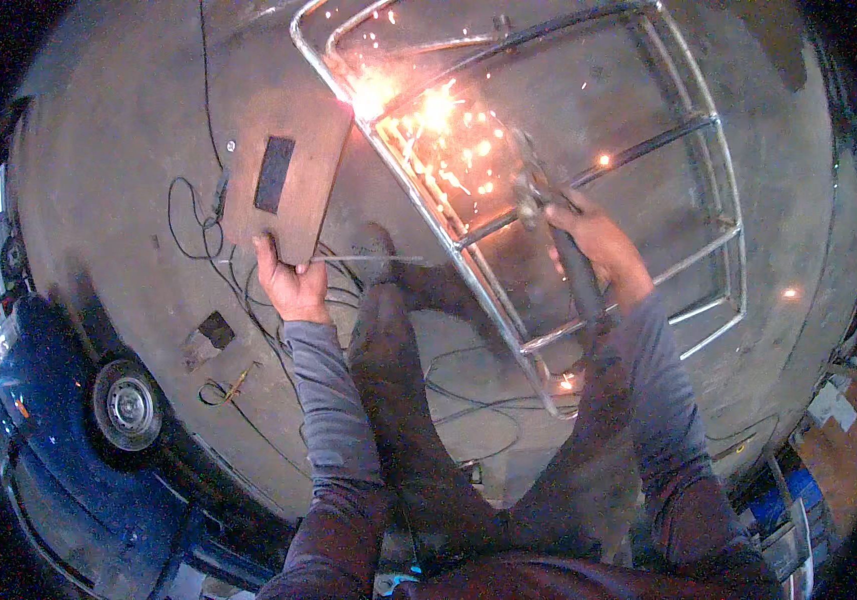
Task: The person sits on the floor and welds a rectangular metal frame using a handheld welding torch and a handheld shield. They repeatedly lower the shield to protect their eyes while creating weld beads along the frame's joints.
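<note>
My left hand (294, 290) is closed on the lower end of a brown welding shield (309, 180), a flat board with a dark rectangular window (273, 175). A thin welding rod (374, 259) sticks out to the right from the same hand. Wrapped round the dark handle of a welding electrode holder (577, 268) is my right hand (604, 245). The holder's jaw end points up and left, toward bright sparks at the tubular metal frame (494, 290). Glare hides the sparking joint and whatever the jaws grip. The shield's right edge lies near the frame's left rail.
Black cables (349, 280) loop over the concrete floor (119, 110) beside my legs. A dark blue car (59, 430) with a wheel (127, 405) stands at the left. A dark patch-like piece (214, 330) and a yellow-tipped tool (239, 383) lie on the floor.
</note>
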`<move>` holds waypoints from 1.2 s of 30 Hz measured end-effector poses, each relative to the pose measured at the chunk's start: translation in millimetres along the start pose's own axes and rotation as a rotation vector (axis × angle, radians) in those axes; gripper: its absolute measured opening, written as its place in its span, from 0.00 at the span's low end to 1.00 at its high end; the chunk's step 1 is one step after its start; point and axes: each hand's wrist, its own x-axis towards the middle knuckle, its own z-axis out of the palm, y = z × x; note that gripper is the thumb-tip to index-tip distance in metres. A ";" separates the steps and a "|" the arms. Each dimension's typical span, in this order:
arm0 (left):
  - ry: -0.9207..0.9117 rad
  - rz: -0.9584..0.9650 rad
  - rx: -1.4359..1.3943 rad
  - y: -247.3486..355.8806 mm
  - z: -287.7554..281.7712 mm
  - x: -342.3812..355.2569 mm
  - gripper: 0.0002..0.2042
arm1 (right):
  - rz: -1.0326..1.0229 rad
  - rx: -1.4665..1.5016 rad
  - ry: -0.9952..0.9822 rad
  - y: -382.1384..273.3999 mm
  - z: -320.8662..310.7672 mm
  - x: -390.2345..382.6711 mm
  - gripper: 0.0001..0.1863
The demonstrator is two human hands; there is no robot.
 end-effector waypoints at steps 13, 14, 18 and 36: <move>0.483 0.115 0.368 240.2 -59.0 -155.2 0.13 | -0.050 0.306 0.366 -30.4 -98.6 -228.4 0.15; 0.504 0.121 0.356 255.8 -70.9 -167.0 0.14 | -0.041 0.251 0.413 -30.6 -96.5 -239.3 0.15; 0.573 0.125 0.379 287.1 -120.0 -178.7 0.18 | 0.073 0.092 0.570 -7.9 -124.9 -270.2 0.13; 0.379 0.000 0.489 460.1 -64.9 -2.7 0.17 | 0.037 0.225 0.939 -38.6 94.9 -490.4 0.26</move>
